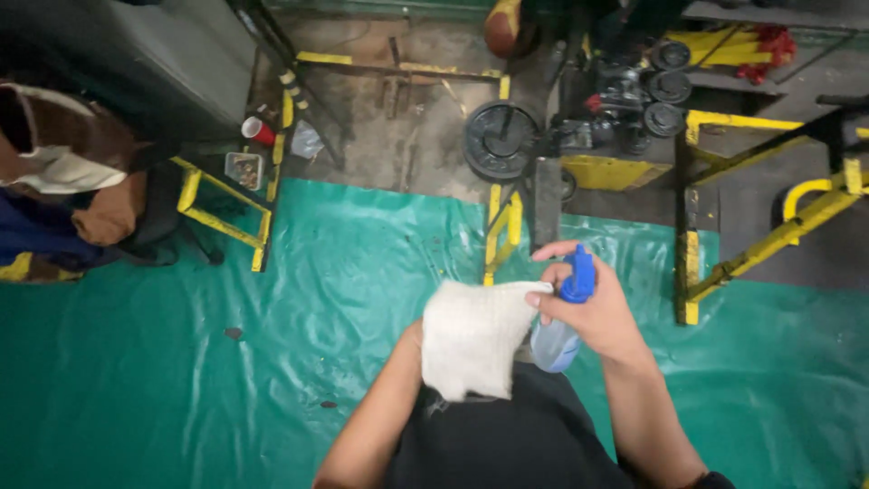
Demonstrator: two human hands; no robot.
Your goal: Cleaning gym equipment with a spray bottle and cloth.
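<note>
Right hand (593, 312) is gripping the spray bottle (559, 333), fingers curled round its blue nozzle, centre frame. Left hand is lying hidden under the white cloth (472, 337), touching the nozzle's left; its grip can't be told.

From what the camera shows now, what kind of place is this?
Probably a gym or weight room. A black weight plate lies on the concrete floor, smaller plates sit on a rack, and yellow steel frames stand around a green tarp.

Concrete floor (407, 136); green tarp (181, 362) spread on it; yellow frames (222, 217), weight plate (501, 138) standing on floor
</note>
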